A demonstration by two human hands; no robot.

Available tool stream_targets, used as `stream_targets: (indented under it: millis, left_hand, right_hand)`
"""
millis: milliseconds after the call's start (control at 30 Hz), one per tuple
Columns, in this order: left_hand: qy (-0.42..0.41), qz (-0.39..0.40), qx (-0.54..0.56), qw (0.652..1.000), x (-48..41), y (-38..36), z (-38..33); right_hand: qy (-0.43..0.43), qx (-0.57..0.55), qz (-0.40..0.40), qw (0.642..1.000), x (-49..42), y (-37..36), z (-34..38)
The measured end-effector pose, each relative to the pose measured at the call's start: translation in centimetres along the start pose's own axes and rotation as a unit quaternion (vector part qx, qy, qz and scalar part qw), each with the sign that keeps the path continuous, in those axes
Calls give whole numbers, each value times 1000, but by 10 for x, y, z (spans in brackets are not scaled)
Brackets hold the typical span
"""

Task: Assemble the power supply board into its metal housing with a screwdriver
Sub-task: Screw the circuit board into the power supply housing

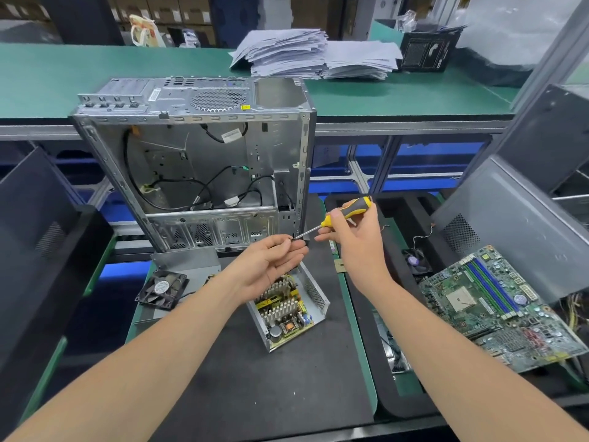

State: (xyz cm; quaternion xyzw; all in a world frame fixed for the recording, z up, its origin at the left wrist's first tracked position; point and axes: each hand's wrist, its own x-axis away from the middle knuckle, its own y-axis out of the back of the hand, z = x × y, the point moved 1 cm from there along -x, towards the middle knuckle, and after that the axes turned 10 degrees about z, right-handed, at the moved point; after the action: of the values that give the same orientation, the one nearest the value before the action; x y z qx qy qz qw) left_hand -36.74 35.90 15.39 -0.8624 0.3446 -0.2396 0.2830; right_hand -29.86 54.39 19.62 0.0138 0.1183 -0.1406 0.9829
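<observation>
The power supply board point(283, 309), with silver heat sinks and yellow parts, lies inside its open metal housing point(314, 293) on the dark mat. My right hand point(357, 240) grips a yellow and black screwdriver point(349, 209) above the housing, shaft pointing left. My left hand point(271, 261) is palm up, and its fingertips pinch at the screwdriver's tip; whether a screw sits there is too small to tell. A black fan point(162, 290) rests on the grey housing cover point(186, 263) to the left.
An empty computer case point(197, 161) stands upright just behind the hands. A green motherboard point(497, 309) lies at the right beside grey side panels point(510, 224). Dark panels lean at the left. Paper stacks point(287, 54) sit on the far green bench.
</observation>
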Motion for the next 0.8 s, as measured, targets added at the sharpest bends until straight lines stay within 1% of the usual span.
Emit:
stream_targets:
  millis: [267, 433, 600, 733, 800]
  left_hand:
    - [3, -11, 19, 1000, -1, 0, 2]
    - [6, -20, 2, 1000, 0, 2, 2]
    - [-20, -19, -103, 994, 2, 6, 1]
    - [-29, -36, -213, 976, 1, 13, -2]
    - [-32, -42, -247, 967, -1, 18, -4]
  right_hand:
    - [0, 14, 10, 1000, -1, -5, 3]
    - [8, 17, 35, 999, -1, -9, 6]
    - [-18, 41, 3, 999, -2, -12, 6]
    - [-27, 39, -10, 999, -4, -13, 2]
    - [-35, 21, -25, 999, -5, -13, -1]
